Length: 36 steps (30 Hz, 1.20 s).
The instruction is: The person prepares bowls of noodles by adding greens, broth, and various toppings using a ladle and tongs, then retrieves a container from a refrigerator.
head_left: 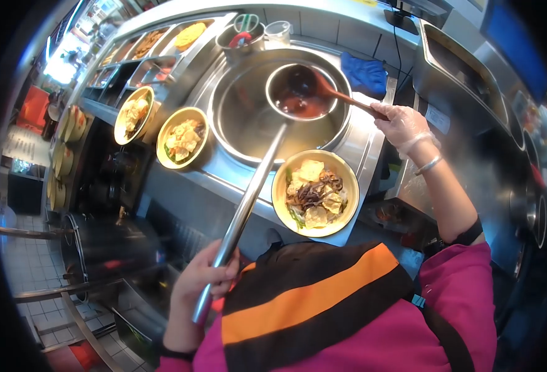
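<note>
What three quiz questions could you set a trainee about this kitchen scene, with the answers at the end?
1. Multiple choice: what does the left hand hold?
a) a blue cloth
b) a long metal handle
c) a yellow bowl

2. True or false: the right hand grips the handle of a brown spoon, whose other end is in the round pan.

3. Fill in the missing word: the food in the yellow bowl nearest the bottom of the picture is topped with ____-coloured strips.

Key: 1. b; 2. true; 3. dark
</note>
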Motion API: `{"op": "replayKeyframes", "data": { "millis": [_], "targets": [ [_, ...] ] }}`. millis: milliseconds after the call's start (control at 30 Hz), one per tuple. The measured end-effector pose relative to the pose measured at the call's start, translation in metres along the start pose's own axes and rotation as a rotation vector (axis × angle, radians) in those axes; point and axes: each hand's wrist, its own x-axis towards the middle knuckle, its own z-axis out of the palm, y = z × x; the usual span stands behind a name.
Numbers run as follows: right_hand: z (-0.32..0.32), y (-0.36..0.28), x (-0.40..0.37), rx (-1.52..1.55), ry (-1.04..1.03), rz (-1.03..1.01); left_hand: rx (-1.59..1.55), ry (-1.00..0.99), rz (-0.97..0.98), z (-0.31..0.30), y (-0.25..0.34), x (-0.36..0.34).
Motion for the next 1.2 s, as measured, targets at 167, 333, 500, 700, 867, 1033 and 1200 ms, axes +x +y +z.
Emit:
{"op": "replayKeyframes", "data": {
  "millis": [167,333,500,700,867,1033,1200],
  "targets": [
    [0.009,0.005,0.006,0.135,-0.037,-0.002,-0.001,-0.060,-0.007,-0.013,0.002,-0.002],
    [0.034,0.021,0.011,0.615,-0.110,0.041,0.016,-0.060,0.016,-0.024,0.004,-0.003],
    [0.025,0.006,0.005,0.931,-0.275,0.256,0.041,-0.056,0.028,-0.023,0.010,0.005],
    [-0.020,0.007,0.006,1.088,-0.387,0.355,-0.002,-0.124,0.011,-0.019,0.019,0.017],
    [-0.079,0.023,0.011,1.127,-0.390,0.321,-0.001,-0.189,0.008,-0.014,0.028,0.023],
    [-0.142,0.059,0.002,1.158,-0.265,0.213,-0.057,-0.131,-0.002,0.007,0.033,0.025],
    [-0.189,0.125,-0.006,1.092,-0.097,0.263,-0.021,-0.117,-0.020,0.018,0.032,0.026]
  ]
}}
